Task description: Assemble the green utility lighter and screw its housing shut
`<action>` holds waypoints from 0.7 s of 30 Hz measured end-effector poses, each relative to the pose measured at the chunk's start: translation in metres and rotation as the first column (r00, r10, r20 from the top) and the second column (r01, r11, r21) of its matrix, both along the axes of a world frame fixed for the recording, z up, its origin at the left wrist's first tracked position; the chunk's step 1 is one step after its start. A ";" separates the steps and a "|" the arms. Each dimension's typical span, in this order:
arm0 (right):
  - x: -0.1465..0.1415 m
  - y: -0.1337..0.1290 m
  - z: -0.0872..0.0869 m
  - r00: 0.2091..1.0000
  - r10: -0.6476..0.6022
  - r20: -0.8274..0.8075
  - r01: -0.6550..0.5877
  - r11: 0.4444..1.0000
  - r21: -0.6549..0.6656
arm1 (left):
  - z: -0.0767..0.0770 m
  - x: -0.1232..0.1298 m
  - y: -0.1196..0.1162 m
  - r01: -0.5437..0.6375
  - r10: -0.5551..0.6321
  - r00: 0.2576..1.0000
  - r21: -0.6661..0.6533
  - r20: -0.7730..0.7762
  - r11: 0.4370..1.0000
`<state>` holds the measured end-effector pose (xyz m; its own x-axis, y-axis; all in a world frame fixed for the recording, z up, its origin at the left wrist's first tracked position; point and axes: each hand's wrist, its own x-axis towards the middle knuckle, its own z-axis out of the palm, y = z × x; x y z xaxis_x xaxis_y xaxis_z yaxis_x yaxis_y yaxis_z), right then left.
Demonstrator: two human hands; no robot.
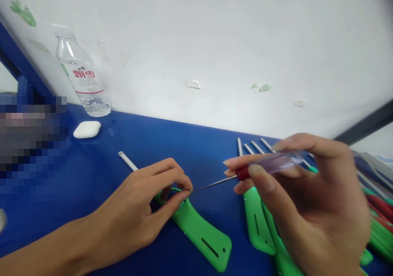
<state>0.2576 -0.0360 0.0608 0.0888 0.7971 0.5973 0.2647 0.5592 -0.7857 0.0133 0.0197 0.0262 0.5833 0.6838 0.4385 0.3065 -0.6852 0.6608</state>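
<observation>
My right hand (313, 198) grips a screwdriver (276, 163) with a clear purplish handle and a red collar. Its thin metal shaft points left, and the tip reaches the fingertips of my left hand (141, 202). There, my left thumb and forefinger are pinched together at the tip; anything between them is too small to name. Beneath the left fingers lies a green plastic handle piece (202, 237) with a slot and a small hole at its wide end. A silvery metal rod (127, 160) extends from behind my left hand, beyond the green piece.
More green handle pieces (258, 223) and several metal rods (240, 146) lie on the right, partly behind my right hand. Red parts (380, 206) sit at the far right. A water bottle (81, 73) and a white case (87, 129) stand at the back left of the blue table (147, 133).
</observation>
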 end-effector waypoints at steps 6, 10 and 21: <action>-0.005 -0.003 0.001 1.000 -0.013 0.004 0.013 1.000 -0.026 | 0.000 0.001 -0.001 0.008 -0.008 1.000 -0.009 -0.007 1.000; -0.003 -0.001 0.001 0.999 0.033 -0.009 -0.033 0.999 0.015 | -0.003 0.000 -0.003 0.027 -0.027 1.000 -0.018 -0.004 0.999; 0.002 -0.002 0.007 0.998 0.062 0.034 -0.065 0.994 0.091 | -0.012 0.006 -0.007 0.077 -0.074 0.996 -0.071 0.042 0.995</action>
